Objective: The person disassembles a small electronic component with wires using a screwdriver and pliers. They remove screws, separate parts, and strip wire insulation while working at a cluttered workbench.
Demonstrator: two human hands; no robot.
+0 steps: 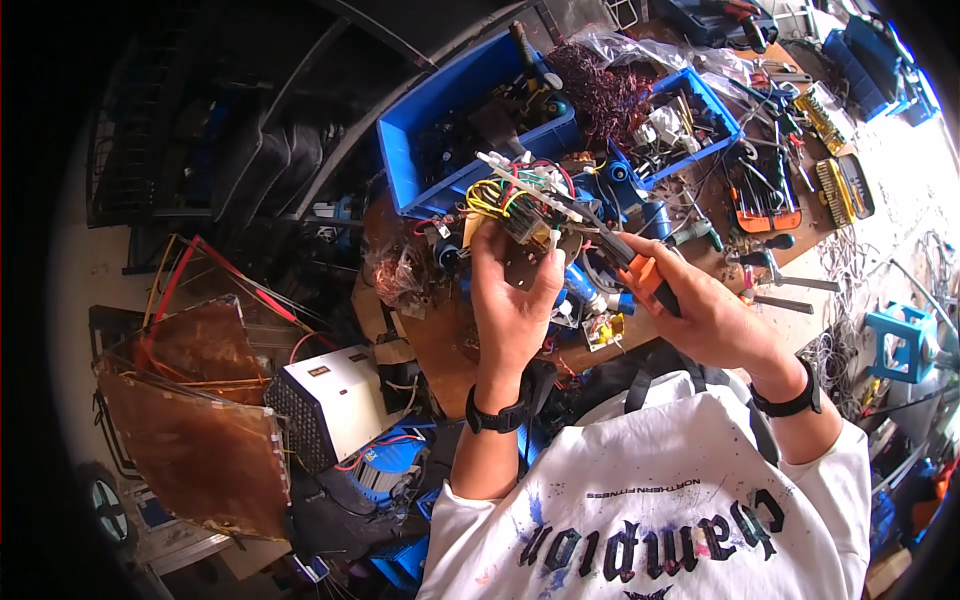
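Observation:
My left hand is raised over the workbench, its fingers and thumb curled round an electronic assembly with a dark body. A tangle of yellow, red, green and black wires and white connectors comes out of the assembly. From the right, my right hand grips orange-and-black-handled pliers. Their dark metal end reaches the side of the assembly, next to a pale strip. The wires and my fingers hide the tips, so I cannot tell what they touch.
Behind my hands stand a large blue bin of dark parts and a smaller blue bin of pale pieces. Hand tools lie to the right on the wooden bench. A white metal case and rusty brown sheets stand at left.

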